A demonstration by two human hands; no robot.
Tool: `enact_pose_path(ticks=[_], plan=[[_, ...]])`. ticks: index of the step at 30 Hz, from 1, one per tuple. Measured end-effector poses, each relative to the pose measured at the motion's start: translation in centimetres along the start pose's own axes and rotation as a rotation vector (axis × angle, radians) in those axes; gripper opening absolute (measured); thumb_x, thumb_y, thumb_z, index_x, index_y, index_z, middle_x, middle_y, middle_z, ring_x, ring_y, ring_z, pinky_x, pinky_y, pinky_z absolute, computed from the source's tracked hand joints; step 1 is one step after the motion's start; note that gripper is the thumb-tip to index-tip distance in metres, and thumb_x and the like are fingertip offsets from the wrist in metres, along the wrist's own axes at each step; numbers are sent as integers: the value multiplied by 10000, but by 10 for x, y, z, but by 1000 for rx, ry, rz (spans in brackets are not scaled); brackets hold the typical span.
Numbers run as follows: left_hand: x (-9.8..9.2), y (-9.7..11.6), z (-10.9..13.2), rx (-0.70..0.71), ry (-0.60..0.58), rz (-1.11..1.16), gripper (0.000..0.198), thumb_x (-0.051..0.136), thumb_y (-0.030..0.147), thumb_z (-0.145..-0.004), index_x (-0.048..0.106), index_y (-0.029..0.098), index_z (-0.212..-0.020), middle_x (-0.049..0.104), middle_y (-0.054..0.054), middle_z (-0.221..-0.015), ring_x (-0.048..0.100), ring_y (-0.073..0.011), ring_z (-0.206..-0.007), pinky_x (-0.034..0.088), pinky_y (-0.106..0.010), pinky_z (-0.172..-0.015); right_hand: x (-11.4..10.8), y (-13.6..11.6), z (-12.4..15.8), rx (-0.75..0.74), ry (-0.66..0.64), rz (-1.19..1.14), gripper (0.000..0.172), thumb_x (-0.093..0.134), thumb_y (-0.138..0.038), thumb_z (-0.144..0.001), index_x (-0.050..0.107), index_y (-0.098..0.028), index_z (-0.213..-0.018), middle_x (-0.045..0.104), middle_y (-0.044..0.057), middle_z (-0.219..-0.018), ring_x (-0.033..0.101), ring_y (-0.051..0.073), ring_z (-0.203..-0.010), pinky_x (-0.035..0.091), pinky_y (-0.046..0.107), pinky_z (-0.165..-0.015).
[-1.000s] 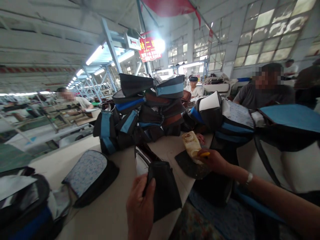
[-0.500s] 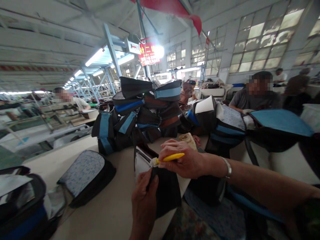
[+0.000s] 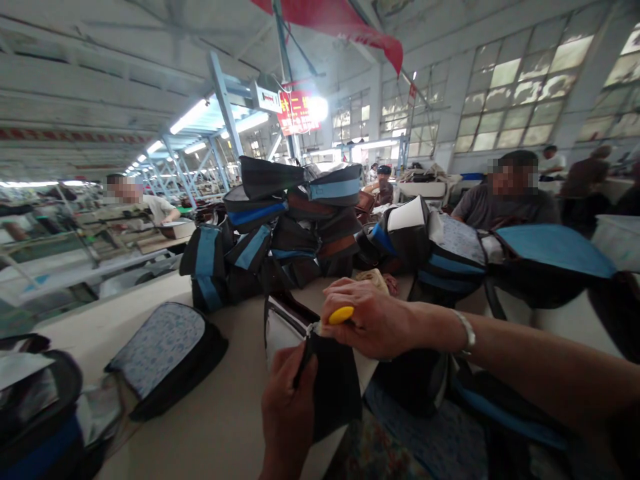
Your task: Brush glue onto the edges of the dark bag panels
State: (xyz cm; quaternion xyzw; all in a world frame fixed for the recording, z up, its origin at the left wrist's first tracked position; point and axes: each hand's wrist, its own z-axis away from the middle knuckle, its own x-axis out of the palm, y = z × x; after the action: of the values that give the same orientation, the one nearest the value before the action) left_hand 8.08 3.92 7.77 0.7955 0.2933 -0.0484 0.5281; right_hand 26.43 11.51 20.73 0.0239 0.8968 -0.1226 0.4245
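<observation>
My left hand is closed on the edge of a black fabric bag piece, holding it upright over the table edge. My right hand is closed around a small yellow-handled tool whose pale tip touches the top edge of that black piece. A white and black bag panel stands just behind the piece. A metal bracelet circles my right wrist.
A heap of black, blue and brown bags is piled at the far side of the pale table. A patterned bag lies at left, and more bags lie at right. Other people sit behind the heap and at left.
My right hand came from the cream-coloured roll on the table over to the black piece and set the yellow tool's tip against its top edge. My left hand kept its hold.
</observation>
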Motion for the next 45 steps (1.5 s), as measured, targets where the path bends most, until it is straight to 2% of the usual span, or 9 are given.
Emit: enact_pose_path(ticks=[4, 10, 16, 21, 24, 28, 32, 37, 45], plan=[[5, -7, 2, 348, 134, -304, 228, 524, 278, -959, 700, 155, -1037, 647, -40, -873, 660, -144, -771, 528, -231, -702, 14, 0, -20, 56, 54, -65, 150, 579, -280, -953, 601, -169, -855, 647, 36, -808, 608, 173, -761, 487, 303, -791], [13, -12, 7, 694, 194, -714, 174, 520, 105, -930, 640, 139, -1050, 646, -54, -868, 635, -166, -759, 511, -272, -699, 0, 0, -19, 113, 181, -99, 171, 580, -266, -958, 637, -153, -843, 622, 4, -769, 564, 111, -649, 427, 221, -636], [17, -8, 11, 790, 88, -841, 246, 468, 46, -913, 627, 121, -1085, 628, -72, -856, 602, -194, -738, 503, -334, -702, -12, 3, -10, 179, -177, 161, 242, 650, -246, -865, 542, -176, -659, 491, -35, -596, 436, 110, -544, 326, 247, -548], [17, -3, 13, 881, 133, -841, 219, 476, 55, -912, 627, 83, -1068, 626, -86, -859, 584, -192, -715, 479, -336, -652, -14, 7, -14, 162, -137, 194, 261, 610, -233, -854, 456, -193, -648, 444, -40, -594, 405, 115, -562, 311, 261, -573], [20, -1, 14, 880, 121, -864, 223, 472, 48, -914, 629, 97, -1064, 634, -73, -841, 584, -188, -699, 468, -339, -650, -8, 7, -17, 97, -228, 145, 220, 609, -232, -851, 473, -194, -683, 445, -46, -607, 383, 110, -549, 299, 256, -551], [18, -2, 14, 862, 139, -816, 223, 505, 44, -905, 622, 120, -1079, 656, -66, -857, 600, -180, -718, 467, -322, -676, -5, 6, -24, 65, -272, 177, 198, 596, -150, -809, 461, -195, -672, 435, -52, -599, 365, 106, -539, 319, 265, -581], [-9, -15, 6, 741, 309, -673, 160, 599, 124, -905, 631, 158, -1058, 669, -67, -931, 635, -161, -808, 483, -269, -757, -13, 4, -25, 143, 46, 84, 211, 579, -250, -894, 531, -177, -702, 513, -18, -637, 443, 116, -569, 371, 265, -605], [-51, -56, -3, 326, 386, -446, 176, 597, 349, -920, 687, 205, -967, 666, -50, -928, 649, -162, -816, 503, -260, -745, -4, -1, -5, 323, 397, -353, 172, 627, -320, -935, 629, -179, -836, 570, -8, -726, 527, 128, -634, 425, 243, -576], [-70, -92, 60, -140, 468, -413, 341, 499, 521, -937, 612, 199, -925, 647, -11, -761, 616, -170, -631, 475, -273, -573, 45, -21, 27, 483, 638, -686, 87, 709, -322, -908, 685, -241, -883, 627, 1, -794, 555, 137, -651, 462, 240, -554]])
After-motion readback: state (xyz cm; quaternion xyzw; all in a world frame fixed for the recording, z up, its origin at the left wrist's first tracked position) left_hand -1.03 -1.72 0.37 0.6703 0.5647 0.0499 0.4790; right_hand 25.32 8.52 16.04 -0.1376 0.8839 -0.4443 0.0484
